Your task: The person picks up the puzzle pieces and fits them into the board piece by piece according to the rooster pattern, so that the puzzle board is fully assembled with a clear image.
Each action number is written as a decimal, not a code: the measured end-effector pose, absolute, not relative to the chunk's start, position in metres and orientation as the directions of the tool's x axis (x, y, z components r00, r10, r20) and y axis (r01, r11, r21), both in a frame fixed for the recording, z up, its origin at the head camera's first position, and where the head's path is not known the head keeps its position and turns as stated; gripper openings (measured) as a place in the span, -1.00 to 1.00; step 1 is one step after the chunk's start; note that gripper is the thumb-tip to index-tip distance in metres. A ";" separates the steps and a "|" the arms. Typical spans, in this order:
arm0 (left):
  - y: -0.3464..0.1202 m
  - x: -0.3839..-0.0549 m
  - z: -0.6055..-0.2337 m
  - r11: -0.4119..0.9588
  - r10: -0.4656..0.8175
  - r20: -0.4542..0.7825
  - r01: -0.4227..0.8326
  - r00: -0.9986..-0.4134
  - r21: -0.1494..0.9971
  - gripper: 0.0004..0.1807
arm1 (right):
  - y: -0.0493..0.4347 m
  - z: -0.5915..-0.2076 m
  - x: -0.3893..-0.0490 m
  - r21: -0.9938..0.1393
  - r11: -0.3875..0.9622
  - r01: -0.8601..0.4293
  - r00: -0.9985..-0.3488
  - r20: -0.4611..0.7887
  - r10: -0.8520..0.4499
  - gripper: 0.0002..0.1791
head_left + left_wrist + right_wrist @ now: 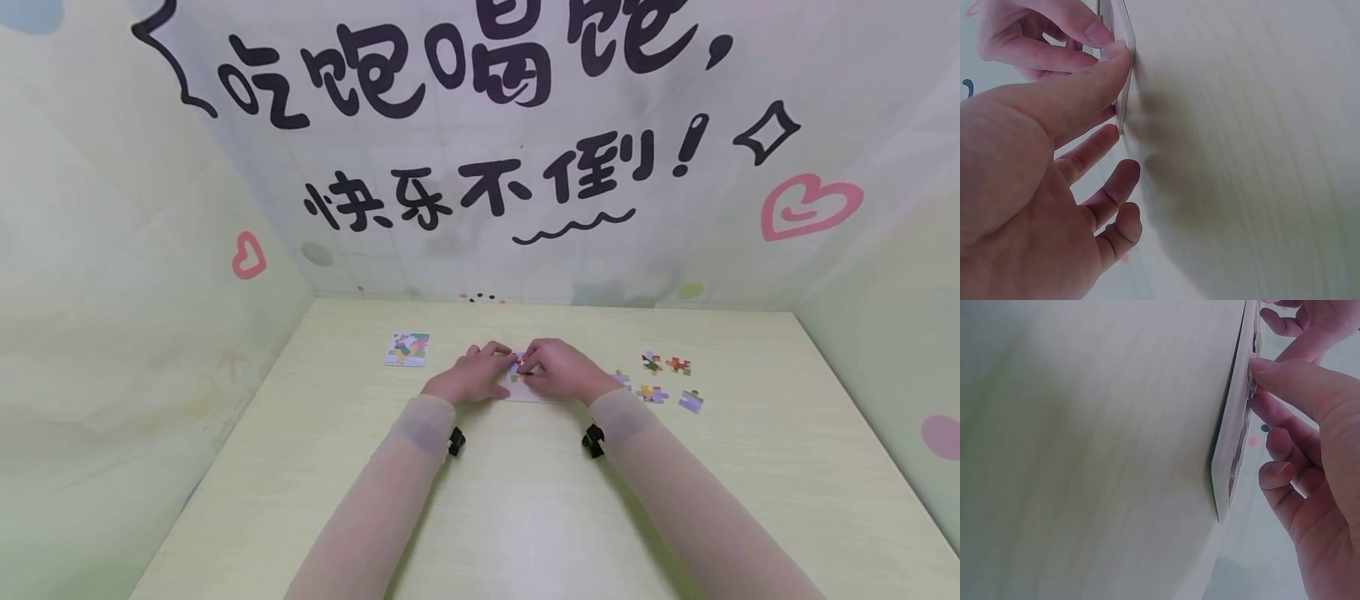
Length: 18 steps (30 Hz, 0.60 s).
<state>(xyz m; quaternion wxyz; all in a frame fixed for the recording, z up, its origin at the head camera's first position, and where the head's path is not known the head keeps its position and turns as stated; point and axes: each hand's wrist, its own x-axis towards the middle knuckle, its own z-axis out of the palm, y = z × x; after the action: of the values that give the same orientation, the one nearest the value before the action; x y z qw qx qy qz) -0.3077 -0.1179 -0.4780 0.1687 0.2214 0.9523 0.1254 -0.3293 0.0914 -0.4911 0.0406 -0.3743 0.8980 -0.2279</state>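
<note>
A thin puzzle board (534,397) lies flat on the table between both hands, with a few colourful pieces in it. My left hand (476,375) rests at the board's left side, its thumb touching the edge in the left wrist view and its other fingers loosely extended. From the right, my right hand (564,371) reaches over the board. Its thumb and forefinger pinch a small puzzle piece (1252,381) at the board's surface. The fingers hide most of that piece, and its picture cannot be made out.
Several loose puzzle pieces (652,393) lie on the table to the right of the right hand. A small square picture (407,349) of the puzzle lies at the back left. A printed cloth wall (450,258) rises behind the table (495,500) and along both sides.
</note>
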 end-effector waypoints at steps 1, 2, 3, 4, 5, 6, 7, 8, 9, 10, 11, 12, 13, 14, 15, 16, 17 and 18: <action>-0.118 -0.308 -0.479 0.870 0.465 -0.265 0.381 -0.845 0.311 -0.19 | 0.092 -0.491 -0.329 -0.441 0.615 -0.654 -0.716 0.099 -0.691 -0.83; -0.118 -0.309 -0.479 0.871 0.465 -0.264 0.383 -0.845 0.308 -0.19 | 0.092 -0.491 -0.329 -0.441 0.616 -0.652 -0.718 0.098 -0.689 -0.82; -0.118 -0.310 -0.480 0.871 0.466 -0.262 0.385 -0.845 0.306 -0.19 | 0.092 -0.490 -0.329 -0.440 0.616 -0.653 -0.717 0.100 -0.689 -0.82; -0.119 -0.310 -0.481 0.871 0.467 -0.262 0.388 -0.845 0.302 -0.19 | 0.092 -0.490 -0.329 -0.436 0.615 -0.657 -0.716 0.104 -0.690 -0.81; -0.119 -0.311 -0.481 0.871 0.468 -0.260 0.390 -0.845 0.299 -0.20 | 0.092 -0.490 -0.330 -0.435 0.617 -0.656 -0.717 0.103 -0.689 -0.81; -0.119 -0.312 -0.482 0.870 0.470 -0.261 0.392 -0.843 0.299 -0.20 | 0.092 -0.490 -0.330 -0.433 0.616 -0.659 -0.715 0.105 -0.691 -0.81; -0.119 -0.312 -0.482 0.870 0.471 -0.262 0.394 -0.842 0.297 -0.20 | 0.092 -0.490 -0.330 -0.431 0.615 -0.660 -0.714 0.104 -0.693 -0.82; -0.120 -0.312 -0.482 0.869 0.473 -0.263 0.395 -0.841 0.299 -0.20 | 0.091 -0.490 -0.330 -0.429 0.616 -0.661 -0.713 0.103 -0.693 -0.82; -0.120 -0.312 -0.482 0.868 0.474 -0.263 0.395 -0.840 0.302 -0.20 | 0.091 -0.490 -0.330 -0.426 0.617 -0.662 -0.712 0.102 -0.694 -0.82; -0.120 -0.312 -0.482 0.867 0.474 -0.263 0.394 -0.840 0.305 -0.20 | 0.091 -0.490 -0.330 -0.426 0.618 -0.661 -0.713 0.099 -0.694 -0.82; -0.120 -0.312 -0.482 0.866 0.475 -0.262 0.394 -0.840 0.307 -0.20 | 0.091 -0.490 -0.329 -0.424 0.619 -0.661 -0.713 0.098 -0.694 -0.82; -0.120 -0.312 -0.482 0.866 0.475 -0.262 0.392 -0.840 0.310 -0.20 | 0.091 -0.490 -0.329 -0.422 0.618 -0.663 -0.712 0.099 -0.696 -0.83; -0.120 -0.312 -0.482 0.866 0.473 -0.262 0.389 -0.841 0.314 -0.20 | 0.091 -0.490 -0.329 -0.418 0.620 -0.664 -0.712 0.099 -0.696 -0.83; -0.120 -0.312 -0.483 0.866 0.472 -0.261 0.388 -0.842 0.317 -0.20 | 0.091 -0.490 -0.329 -0.414 0.620 -0.666 -0.710 0.101 -0.697 -0.83; -0.120 -0.311 -0.483 0.865 0.471 -0.260 0.385 -0.843 0.320 -0.20 | 0.091 -0.490 -0.329 -0.411 0.619 -0.669 -0.709 0.103 -0.698 -0.83; -0.120 -0.311 -0.483 0.865 0.470 -0.260 0.383 -0.843 0.324 -0.20 | 0.091 -0.490 -0.329 -0.410 0.619 -0.670 -0.709 0.104 -0.698 -0.83; -0.120 -0.311 -0.483 0.865 0.470 -0.260 0.382 -0.843 0.325 -0.20 | 0.091 -0.490 -0.329 -0.408 0.619 -0.671 -0.708 0.106 -0.698 -0.83; -0.120 -0.311 -0.483 0.865 0.470 -0.260 0.381 -0.844 0.326 -0.19 | 0.091 -0.490 -0.329 -0.407 0.619 -0.671 -0.708 0.106 -0.698 -0.83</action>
<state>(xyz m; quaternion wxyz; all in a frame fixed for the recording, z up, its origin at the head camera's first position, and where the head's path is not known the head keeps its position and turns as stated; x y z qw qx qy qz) -0.3112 -0.1201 -0.4830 0.1679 0.2237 0.9510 0.1318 -0.3294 0.0907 -0.4900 0.0314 -0.3808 0.8992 -0.2131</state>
